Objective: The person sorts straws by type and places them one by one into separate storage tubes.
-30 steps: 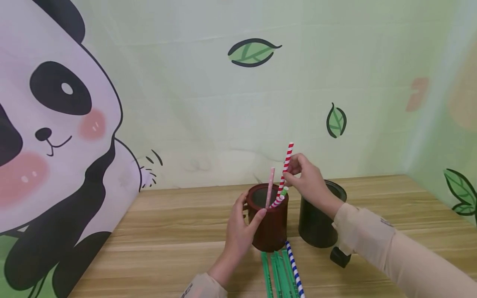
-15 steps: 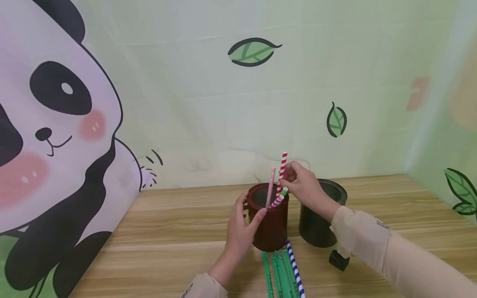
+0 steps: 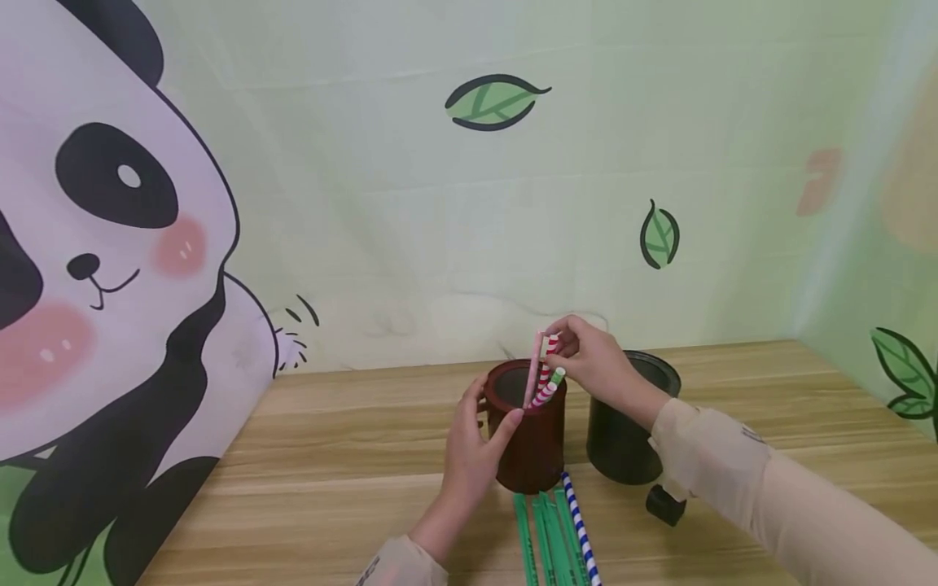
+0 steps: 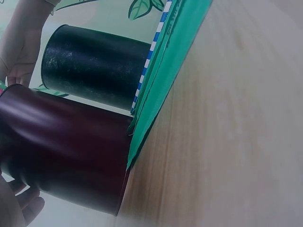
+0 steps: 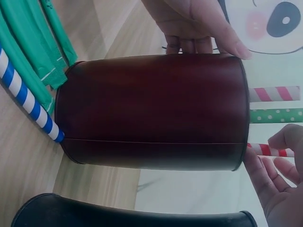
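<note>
Head view: the red cup [image 3: 531, 452] stands upright below centre; the left hand [image 3: 476, 439] is curled round its left side, thumb at the rim; the right hand [image 3: 597, 358], above right, pinches the red straw [image 3: 545, 371], its lower part inside the cup; the pink straw [image 3: 532, 366] and green straw [image 3: 559, 377] lean there too; the black cup [image 3: 623, 439] is right of it; green packets [image 3: 551, 533] and the blue straw [image 3: 579, 521] lie at bottom centre. Left wrist view: red cup lower left, black cup above. Right wrist view: red cup at centre, straws jutting right.
</note>
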Available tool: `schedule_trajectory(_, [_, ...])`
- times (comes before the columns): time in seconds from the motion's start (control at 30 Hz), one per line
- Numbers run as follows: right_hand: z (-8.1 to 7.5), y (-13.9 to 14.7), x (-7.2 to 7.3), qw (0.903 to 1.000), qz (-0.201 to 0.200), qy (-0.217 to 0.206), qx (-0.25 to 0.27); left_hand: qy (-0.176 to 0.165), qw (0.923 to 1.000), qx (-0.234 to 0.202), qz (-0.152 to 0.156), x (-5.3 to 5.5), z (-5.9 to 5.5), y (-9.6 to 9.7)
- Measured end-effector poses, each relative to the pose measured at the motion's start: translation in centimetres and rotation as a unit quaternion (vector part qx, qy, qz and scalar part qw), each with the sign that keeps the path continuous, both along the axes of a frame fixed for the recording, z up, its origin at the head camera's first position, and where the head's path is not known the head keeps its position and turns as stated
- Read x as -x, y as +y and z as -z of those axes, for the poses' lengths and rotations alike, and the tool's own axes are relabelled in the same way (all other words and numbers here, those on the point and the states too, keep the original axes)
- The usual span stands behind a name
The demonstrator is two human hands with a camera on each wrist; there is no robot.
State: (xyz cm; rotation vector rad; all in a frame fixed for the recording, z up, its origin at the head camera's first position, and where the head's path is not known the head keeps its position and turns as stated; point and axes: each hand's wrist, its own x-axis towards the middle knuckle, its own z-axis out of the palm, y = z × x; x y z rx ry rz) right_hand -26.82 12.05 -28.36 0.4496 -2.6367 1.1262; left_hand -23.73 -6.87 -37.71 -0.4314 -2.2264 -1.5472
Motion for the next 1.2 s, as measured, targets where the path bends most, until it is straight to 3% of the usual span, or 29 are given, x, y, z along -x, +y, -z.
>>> schedule_trajectory(0.3, [-0.4, 1.4, -1.0, 0.9995, -0.016, 0.0, 0.028, -0.005, 1.0, 0.0, -0.002, 0.1, 0.1, -0.1])
schedule_trajectory(0.73, [-0.8, 3.3, -4.3, 0.996, -0.021, 0.05, 0.071, 0.001, 1.0, 0.008, 0.0, 0.2, 0.2, -0.3])
schedule_trajectory(1.2, [1.5, 3.3, -7.1, 0.989, -0.052, 0.018, 0.137, -0.007, 1.0, 0.005, -0.003, 0.1, 0.3, -0.3])
